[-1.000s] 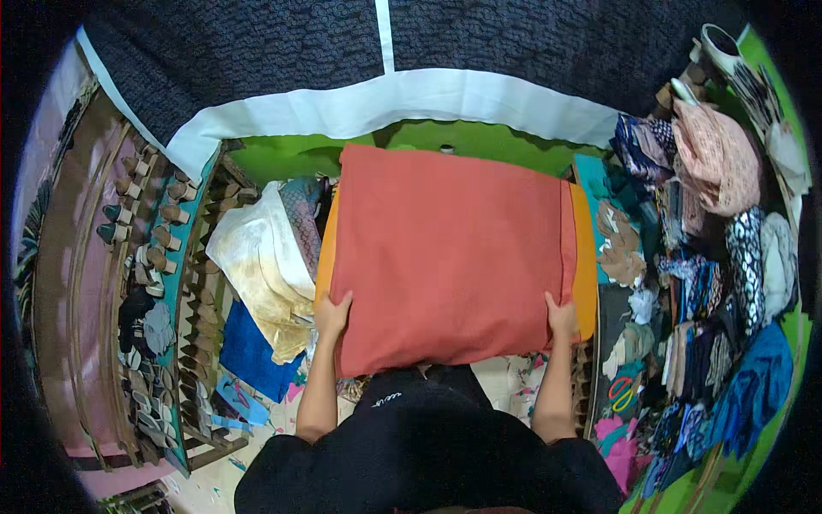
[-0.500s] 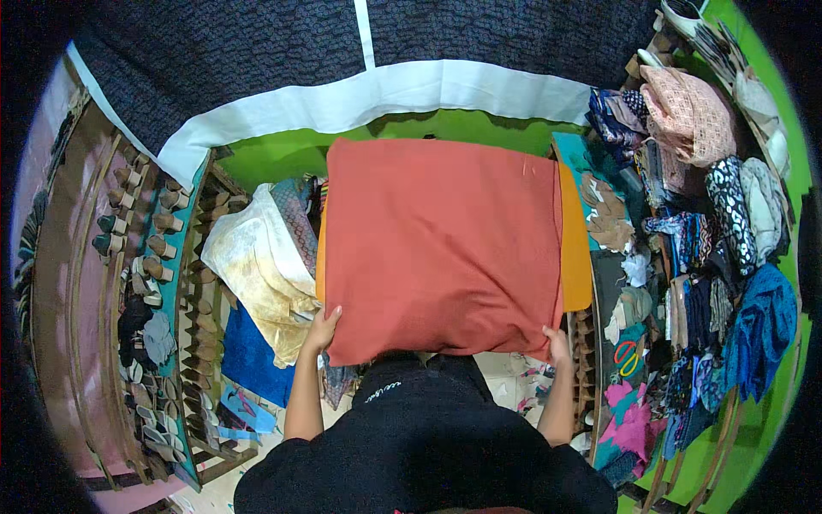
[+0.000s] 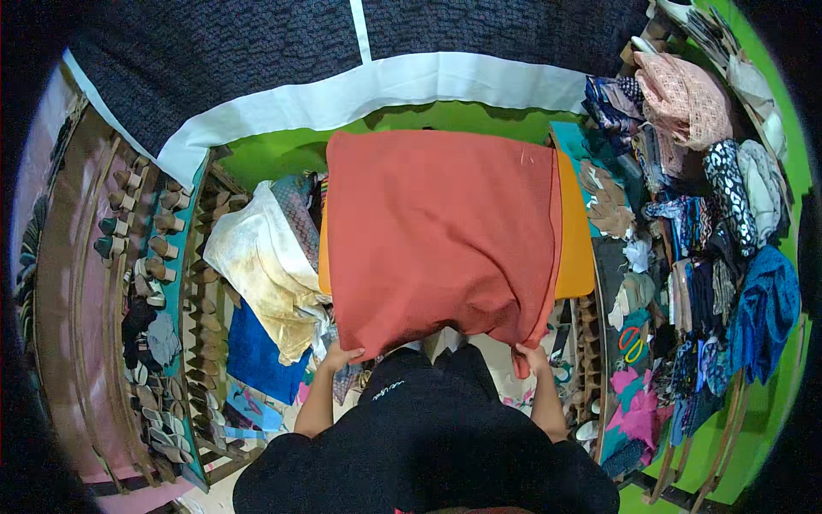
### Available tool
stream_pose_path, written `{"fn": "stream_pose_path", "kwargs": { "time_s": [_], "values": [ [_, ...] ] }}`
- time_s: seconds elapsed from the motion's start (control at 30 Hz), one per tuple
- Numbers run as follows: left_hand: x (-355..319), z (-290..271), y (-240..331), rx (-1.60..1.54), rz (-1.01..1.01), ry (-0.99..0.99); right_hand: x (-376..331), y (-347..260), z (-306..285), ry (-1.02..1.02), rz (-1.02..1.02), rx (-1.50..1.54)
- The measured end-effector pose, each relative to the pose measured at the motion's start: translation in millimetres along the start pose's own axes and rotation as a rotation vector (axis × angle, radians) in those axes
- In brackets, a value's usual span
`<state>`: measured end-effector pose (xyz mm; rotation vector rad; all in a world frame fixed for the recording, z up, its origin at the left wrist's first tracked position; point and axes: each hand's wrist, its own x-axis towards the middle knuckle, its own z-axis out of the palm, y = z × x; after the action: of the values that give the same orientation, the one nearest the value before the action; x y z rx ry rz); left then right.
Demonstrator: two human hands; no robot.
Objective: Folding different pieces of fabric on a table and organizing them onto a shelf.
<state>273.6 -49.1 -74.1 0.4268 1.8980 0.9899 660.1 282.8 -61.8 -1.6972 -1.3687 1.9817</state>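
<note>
A rust-red cloth (image 3: 441, 231) lies spread over a yellow-orange tabletop (image 3: 575, 244), whose edges show at its left and right. Its near edge hangs past the table toward my body. My left hand (image 3: 344, 355) pinches the near left corner of the cloth. At the near right corner my right hand (image 3: 533, 357) grips the cloth, and a small flap dangles below the fingers. Soft folds run across the near right part, while the far part lies fairly flat.
Left of the table hang a stained white cloth (image 3: 257, 248) and a blue cloth (image 3: 261, 351). Wooden shoe lasts (image 3: 204, 321) line the left rack. On the right shelves are folded fabrics (image 3: 685, 231), scraps and red-and-yellow scissors (image 3: 632, 343). A dark curtain (image 3: 257, 51) hangs at the back.
Both hands have come nearer my body, drawing the cloth's near edge down past the table. The right hand has also shifted left, and folds have gathered along that edge.
</note>
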Motion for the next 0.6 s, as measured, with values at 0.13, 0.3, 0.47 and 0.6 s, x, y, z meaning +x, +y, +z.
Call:
{"fn": "stream_pose_path", "kwargs": {
  "time_s": [0.13, 0.3, 0.47, 0.6],
  "values": [
    [-22, 24, -12, -0.205, -0.019, 0.184, 2, 16, -34, 0.067, -0.075, 0.132],
    [-39, 25, -26, -0.183, 0.043, 0.288, -8, 9, -74, -0.059, -0.113, 0.413],
    [-98, 36, -6, -1.037, -0.122, -0.064, -92, -24, -15, -0.326, -0.029, 1.173],
    [-134, 57, 75, -0.623, -0.063, 0.007, -42, 65, -35, -0.271, -0.075, 0.235]
  ]
}}
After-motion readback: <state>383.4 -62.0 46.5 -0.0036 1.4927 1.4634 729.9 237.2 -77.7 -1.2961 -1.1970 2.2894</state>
